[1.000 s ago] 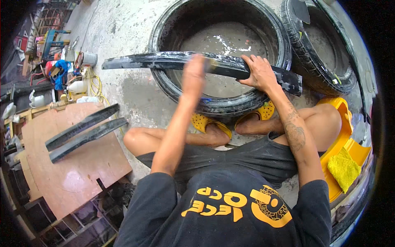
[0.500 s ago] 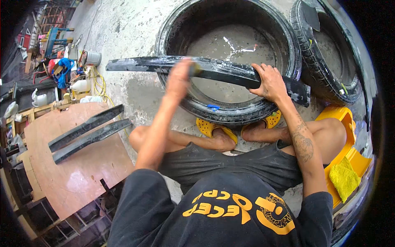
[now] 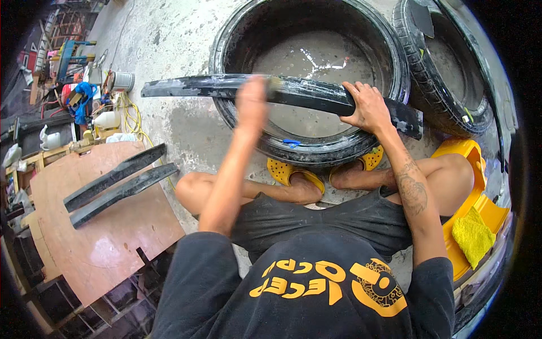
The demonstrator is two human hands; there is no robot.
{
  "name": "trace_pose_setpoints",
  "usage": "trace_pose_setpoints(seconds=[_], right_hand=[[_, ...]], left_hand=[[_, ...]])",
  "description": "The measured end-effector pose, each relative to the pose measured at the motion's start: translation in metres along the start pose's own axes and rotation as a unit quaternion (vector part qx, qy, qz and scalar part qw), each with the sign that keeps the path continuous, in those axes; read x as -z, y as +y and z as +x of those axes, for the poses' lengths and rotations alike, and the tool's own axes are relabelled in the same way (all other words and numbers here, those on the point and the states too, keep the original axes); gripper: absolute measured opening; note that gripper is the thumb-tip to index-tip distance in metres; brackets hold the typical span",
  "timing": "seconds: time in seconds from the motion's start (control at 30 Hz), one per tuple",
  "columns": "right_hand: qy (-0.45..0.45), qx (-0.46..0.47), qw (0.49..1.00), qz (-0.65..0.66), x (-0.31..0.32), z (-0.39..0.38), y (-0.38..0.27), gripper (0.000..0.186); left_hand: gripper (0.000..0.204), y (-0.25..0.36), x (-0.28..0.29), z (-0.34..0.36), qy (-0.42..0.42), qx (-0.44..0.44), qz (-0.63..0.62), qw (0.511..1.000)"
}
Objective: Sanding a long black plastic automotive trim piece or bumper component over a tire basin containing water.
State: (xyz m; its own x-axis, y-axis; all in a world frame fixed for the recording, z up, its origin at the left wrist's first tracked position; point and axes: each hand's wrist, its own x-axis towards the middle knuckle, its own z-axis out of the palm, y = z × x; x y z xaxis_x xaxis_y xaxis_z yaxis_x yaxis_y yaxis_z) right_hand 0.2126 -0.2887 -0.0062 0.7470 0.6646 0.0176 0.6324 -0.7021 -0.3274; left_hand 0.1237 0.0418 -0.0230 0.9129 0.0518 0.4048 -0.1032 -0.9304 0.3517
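Observation:
A long, slightly curved black strip with whitish smears on its upper face lies across a large black tire. My right hand grips the strip right of its middle, fingers over the far edge and thumb at the near edge. Motion blurs my left hand, which looks closed over the strip's left half. Beside its fingers, a small dark yellowish piece rests against the upper face, too smeared to name.
A second tire lies at the far right. Two dark strips rest on a plywood board at left, with cluttered tools and containers beyond. At right, a yellow cloth drapes over a yellow plastic piece.
My left hand and the small piece have shifted slightly right along the strip. My right hand keeps its grip, and the whole view has shifted a little.

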Motion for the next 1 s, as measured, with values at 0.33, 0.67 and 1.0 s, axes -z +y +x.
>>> trace_pose_setpoints(seconds=[0.33, 0.67, 1.0], right_hand=[[-0.008, 0.002, 1.000, 0.004, 0.002, 0.001, -0.001, 0.088], [-0.003, -0.007, 1.000, -0.006, 0.001, -0.005, 0.005, 0.088], [-0.001, -0.003, 1.000, -0.007, 0.004, -0.002, 0.002, 0.089]], left_hand=[[0.049, -0.011, 0.003, -0.012, 0.013, -0.031, 0.082, 0.996], [0.046, -0.034, 0.009, -0.003, 0.012, 0.047, -0.001, 0.999], [0.045, -0.058, 0.032, -0.004, -0.002, 0.101, 0.084, 0.991]])
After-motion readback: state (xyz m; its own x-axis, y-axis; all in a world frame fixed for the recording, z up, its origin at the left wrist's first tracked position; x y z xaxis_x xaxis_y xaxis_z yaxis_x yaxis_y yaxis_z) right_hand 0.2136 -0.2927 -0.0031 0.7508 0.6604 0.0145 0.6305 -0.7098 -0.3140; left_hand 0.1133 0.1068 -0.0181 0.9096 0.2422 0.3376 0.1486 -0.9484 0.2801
